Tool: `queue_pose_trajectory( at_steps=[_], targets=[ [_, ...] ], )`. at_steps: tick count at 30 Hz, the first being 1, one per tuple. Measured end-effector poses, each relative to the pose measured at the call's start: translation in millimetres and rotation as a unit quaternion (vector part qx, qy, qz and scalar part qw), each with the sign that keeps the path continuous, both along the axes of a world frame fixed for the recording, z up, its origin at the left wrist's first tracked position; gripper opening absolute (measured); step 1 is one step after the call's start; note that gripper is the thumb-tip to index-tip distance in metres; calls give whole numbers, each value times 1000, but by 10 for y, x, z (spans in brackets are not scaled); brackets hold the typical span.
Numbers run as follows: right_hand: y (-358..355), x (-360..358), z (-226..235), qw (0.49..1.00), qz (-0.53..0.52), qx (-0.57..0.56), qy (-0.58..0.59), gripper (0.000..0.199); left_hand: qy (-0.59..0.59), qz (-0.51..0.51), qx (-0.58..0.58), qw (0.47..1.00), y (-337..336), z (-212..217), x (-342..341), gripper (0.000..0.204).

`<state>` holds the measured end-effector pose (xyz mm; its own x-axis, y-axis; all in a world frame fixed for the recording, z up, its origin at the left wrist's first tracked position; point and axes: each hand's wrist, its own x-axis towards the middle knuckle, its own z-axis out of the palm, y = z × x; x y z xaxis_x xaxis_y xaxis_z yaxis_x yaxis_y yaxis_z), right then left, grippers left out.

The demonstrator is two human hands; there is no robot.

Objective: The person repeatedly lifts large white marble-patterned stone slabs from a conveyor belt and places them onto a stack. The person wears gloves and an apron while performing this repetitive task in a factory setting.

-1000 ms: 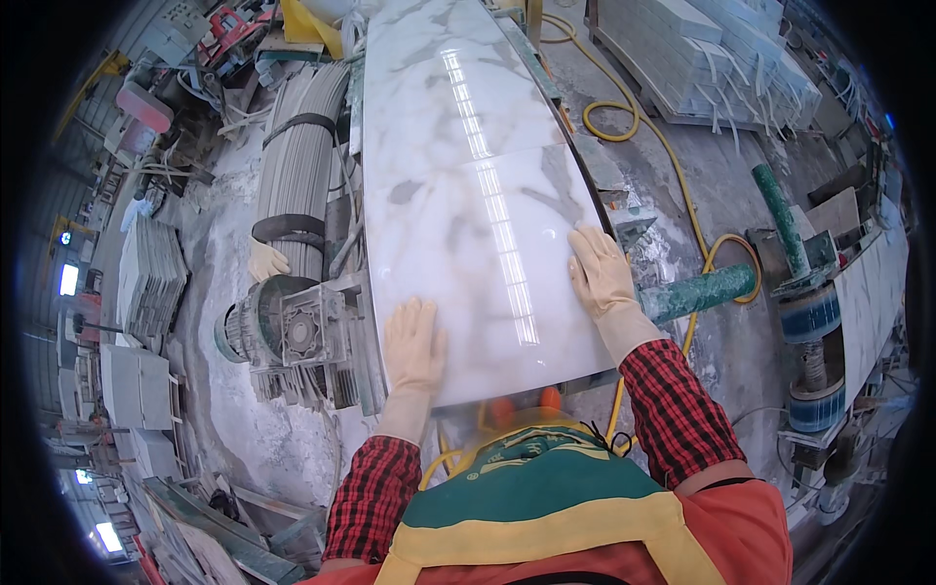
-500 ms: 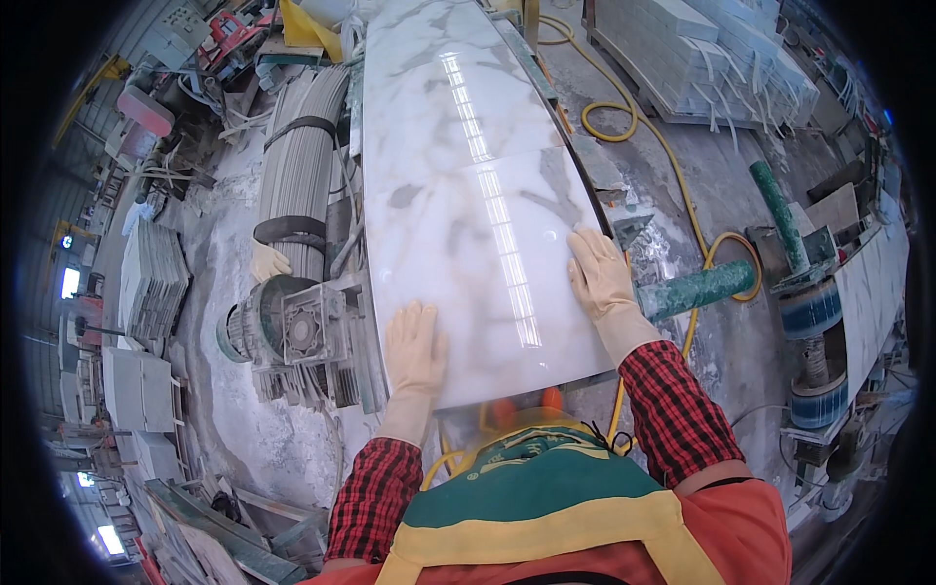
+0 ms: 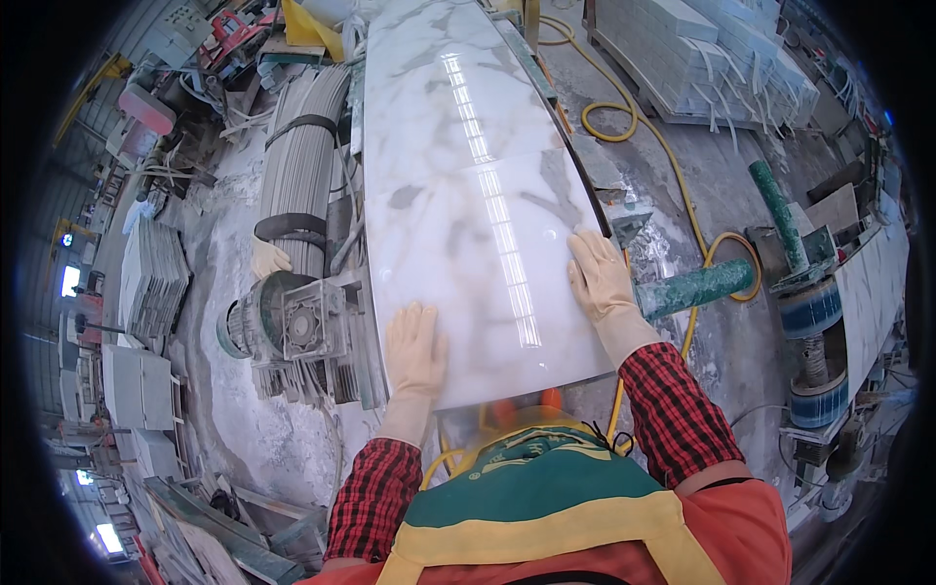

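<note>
A glossy white stone slab (image 3: 458,283) with grey veining lies flat before me, its near edge close to my apron. My left hand (image 3: 414,356), in a cream rubber glove, rests palm down on its near left corner, fingers stretched forward. On the right edge lies my right hand (image 3: 600,273), gloved alike, with its fingers extended over the surface. Both hands are open and grip nothing. Beyond a seam, a second veined slab (image 3: 419,97) continues the line away from me. Light strips reflect along the polished faces.
Left of the slab stand a motor (image 3: 302,327) and a strapped bundle of grey strips (image 3: 302,156) with a loose glove (image 3: 268,257). On the right, a green roller (image 3: 697,290) juts out beside a yellow hose (image 3: 673,175). Stacked stone blocks (image 3: 673,49) stand farther back.
</note>
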<state>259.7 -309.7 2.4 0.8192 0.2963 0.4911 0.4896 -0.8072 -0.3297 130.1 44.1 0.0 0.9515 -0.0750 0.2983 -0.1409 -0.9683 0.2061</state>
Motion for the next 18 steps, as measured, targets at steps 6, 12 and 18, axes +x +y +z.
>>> queue_pose_trajectory(
  at_steps=[6,12,18],
  targets=[
    [-3,-32,6,1000,-3,2,8,40,-1,4,6,1000,-17,10,-38,56],
    [-5,-74,3,1000,-6,-4,2,39,2,5,10,1000,-20,-3,-75,57],
    [-16,-114,21,1000,-2,-5,9,40,14,3,-2,1000,-29,24,-116,56]
  ],
)
